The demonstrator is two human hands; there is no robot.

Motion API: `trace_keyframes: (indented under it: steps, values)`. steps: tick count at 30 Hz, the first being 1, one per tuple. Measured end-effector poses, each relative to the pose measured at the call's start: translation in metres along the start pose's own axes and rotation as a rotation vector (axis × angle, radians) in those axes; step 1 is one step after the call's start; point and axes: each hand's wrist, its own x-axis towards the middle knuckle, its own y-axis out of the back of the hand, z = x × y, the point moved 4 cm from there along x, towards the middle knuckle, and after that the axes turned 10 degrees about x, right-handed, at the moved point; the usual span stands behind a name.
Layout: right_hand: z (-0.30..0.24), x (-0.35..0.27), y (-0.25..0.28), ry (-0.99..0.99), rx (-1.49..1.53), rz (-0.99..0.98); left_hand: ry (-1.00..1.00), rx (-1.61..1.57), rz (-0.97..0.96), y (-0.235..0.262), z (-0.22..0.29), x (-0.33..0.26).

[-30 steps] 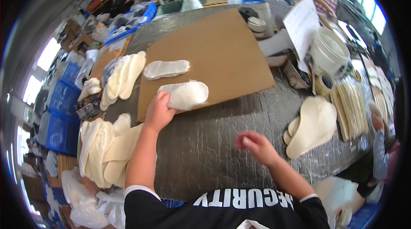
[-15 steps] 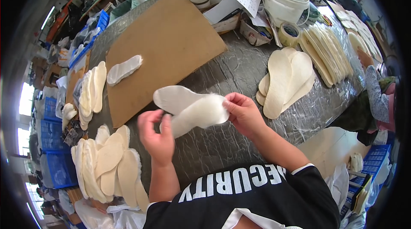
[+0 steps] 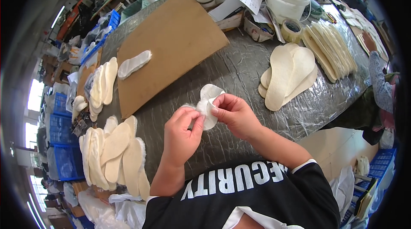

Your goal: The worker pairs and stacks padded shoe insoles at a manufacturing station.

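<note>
White fleecy insole material [image 3: 209,121] curves between two hands above a dark, crinkled counter [image 3: 242,68], pinched by thumb and fingers of the left hand [image 3: 183,130] and right hand [image 3: 236,115], though whether it is one piece or two is unclear. It looks light, pliable and hard to break, best gripped by its edges. Cream, felt-like soles [image 3: 280,74] fan out to the right of flat brown cardboard [image 3: 171,49]

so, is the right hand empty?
No, the right hand pinches a white insole between thumb and fingers.
</note>
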Motion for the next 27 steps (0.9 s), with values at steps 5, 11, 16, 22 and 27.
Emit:
trace_keyframes:
  steps: [5, 11, 16, 22, 27]
  values:
    - [0.002, -0.003, -0.001, 0.034, -0.055, 0.032, -0.146, 0.225, 0.037, -0.002, 0.008, 0.000]
    - [0.002, -0.002, 0.007, 0.034, -0.124, 0.116, 0.290, -0.274, -0.076, -0.018, -0.033, -0.005]
    - [0.004, -0.002, 0.011, 0.021, -0.110, 0.147, 0.361, -0.397, -0.145, -0.022, -0.030, -0.005]
    - [0.008, 0.000, 0.013, 0.017, -0.132, 0.098, 0.181, -0.282, -0.165, -0.021, -0.032, -0.002]
    - [0.005, 0.005, 0.010, -0.039, -0.274, 0.105, 0.575, -0.823, -0.071, -0.031, -0.074, -0.013]
